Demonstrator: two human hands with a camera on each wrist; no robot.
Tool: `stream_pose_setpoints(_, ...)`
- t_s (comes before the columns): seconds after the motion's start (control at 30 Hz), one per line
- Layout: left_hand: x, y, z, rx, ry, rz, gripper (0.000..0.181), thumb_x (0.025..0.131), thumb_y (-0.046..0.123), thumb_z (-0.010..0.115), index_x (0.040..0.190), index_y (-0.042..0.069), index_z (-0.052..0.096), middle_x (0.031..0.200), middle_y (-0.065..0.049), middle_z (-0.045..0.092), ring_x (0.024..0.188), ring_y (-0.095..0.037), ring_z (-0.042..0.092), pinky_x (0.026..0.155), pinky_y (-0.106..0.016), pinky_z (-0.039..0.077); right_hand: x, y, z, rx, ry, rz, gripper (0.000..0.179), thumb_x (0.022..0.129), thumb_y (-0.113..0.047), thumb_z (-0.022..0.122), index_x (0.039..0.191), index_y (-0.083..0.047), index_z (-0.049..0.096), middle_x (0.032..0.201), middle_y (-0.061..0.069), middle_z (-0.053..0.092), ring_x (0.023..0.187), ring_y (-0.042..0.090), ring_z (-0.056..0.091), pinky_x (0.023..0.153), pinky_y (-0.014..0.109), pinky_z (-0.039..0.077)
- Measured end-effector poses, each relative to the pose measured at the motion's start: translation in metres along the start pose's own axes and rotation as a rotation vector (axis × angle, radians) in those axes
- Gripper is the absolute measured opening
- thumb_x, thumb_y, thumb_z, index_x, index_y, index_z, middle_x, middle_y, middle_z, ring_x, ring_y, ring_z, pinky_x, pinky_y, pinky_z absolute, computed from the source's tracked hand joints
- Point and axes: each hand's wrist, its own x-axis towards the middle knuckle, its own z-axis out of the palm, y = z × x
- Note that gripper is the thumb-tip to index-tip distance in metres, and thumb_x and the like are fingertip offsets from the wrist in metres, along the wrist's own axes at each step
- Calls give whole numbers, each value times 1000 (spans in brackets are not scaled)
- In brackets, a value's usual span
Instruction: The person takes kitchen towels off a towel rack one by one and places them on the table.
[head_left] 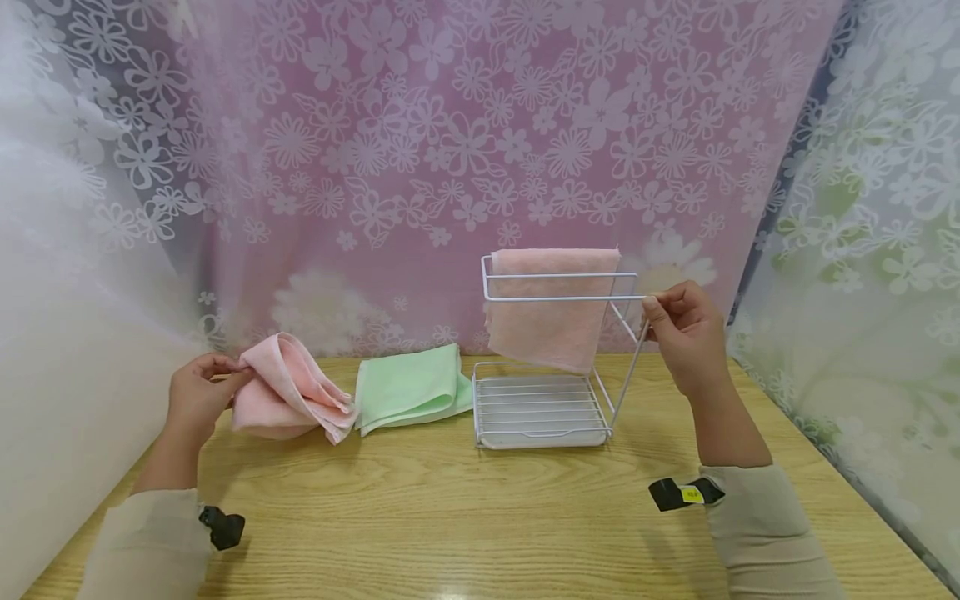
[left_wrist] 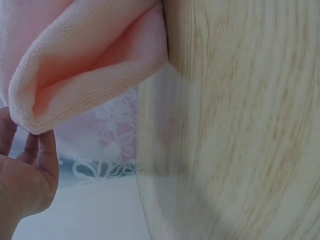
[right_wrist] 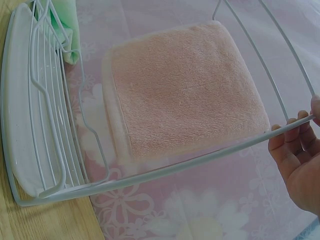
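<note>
My left hand (head_left: 198,396) pinches the edge of a folded pink towel (head_left: 288,387), part of which is raised off the table. In the left wrist view the fingertips meet the towel (left_wrist: 85,65) at its rounded fold. My right hand (head_left: 686,333) grips the upper right corner of a white wire rack (head_left: 562,298). A second pink towel (head_left: 551,321) hangs over the rack's back top bar; the right wrist view shows this towel (right_wrist: 185,90) flat and folded. Between the left hand's towel and the rack lies a folded green towel (head_left: 408,387).
A white tray (head_left: 543,435) sits beneath the rack's lower wires. The wooden table (head_left: 450,517) meets a pink floral curtain (head_left: 420,167) at the back. Pale curtains hang at both sides. Black wrist cameras are strapped to both forearms.
</note>
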Motion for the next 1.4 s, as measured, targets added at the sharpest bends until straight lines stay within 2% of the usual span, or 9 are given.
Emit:
stream_pose_setpoints(0.17,4,-7,-3,102,-43,30,27,92,6,65,78,27,75,76,21,58,66,2,56,56,-17,51,1,0,0,-18,1,-6,2,95,-1,60,94,-2,60,80,7,61,64,12,60,62,20,55)
stream_pose_setpoints(0.3,6,-11,-4,204,-60,83,14,92,3,65,99,2,77,82,25,58,73,7,52,60,-13,49,1,0,0,-6,0,-5,9,95,3,58,93,-5,61,79,8,61,64,13,61,62,20,55)
stream_pose_setpoints(0.4,7,-11,-4,309,-73,115,29,93,6,64,116,-12,65,102,10,65,82,10,48,65,-10,48,1,0,1,-5,0,-5,6,95,2,58,93,-3,60,79,6,61,64,13,61,62,21,56)
stream_pose_setpoints(0.5,9,-10,-6,365,-122,113,34,96,12,61,123,-10,61,127,-15,58,86,9,45,67,-10,48,0,0,1,-4,-2,-5,5,95,3,57,93,-1,59,79,5,61,64,13,61,62,21,56)
stream_pose_setpoints(0.6,11,-8,-10,391,-181,113,39,97,14,61,129,-8,57,136,-29,48,84,5,48,65,-14,50,0,0,1,3,2,-5,5,95,5,56,92,1,58,78,5,61,64,13,61,62,21,56)
stream_pose_setpoints(0.93,21,-10,-18,421,-320,56,60,91,4,66,145,-3,39,144,-35,34,113,-44,49,69,-17,50,-1,-2,1,2,9,2,4,95,4,57,92,4,56,79,6,60,63,11,60,62,20,55)
stream_pose_setpoints(1.1,25,-16,-18,462,-351,50,65,88,-1,66,146,-4,36,145,-37,30,112,-46,47,71,-21,51,-1,-4,1,21,6,1,4,95,7,56,91,6,55,78,6,60,62,12,60,62,20,55)
stream_pose_setpoints(1.27,27,-24,-19,477,-375,6,71,87,-4,67,148,-3,31,144,-39,28,114,-52,45,78,-35,55,0,-2,1,34,-9,-8,9,95,3,58,94,9,53,80,5,60,64,10,60,63,20,55)
stream_pose_setpoints(1.4,27,-30,-21,451,-391,-31,76,84,-7,68,149,-3,27,142,-42,27,112,-51,44,72,-29,54,0,-2,1,41,-8,-8,8,95,2,59,94,9,53,80,5,60,64,10,60,63,19,55)
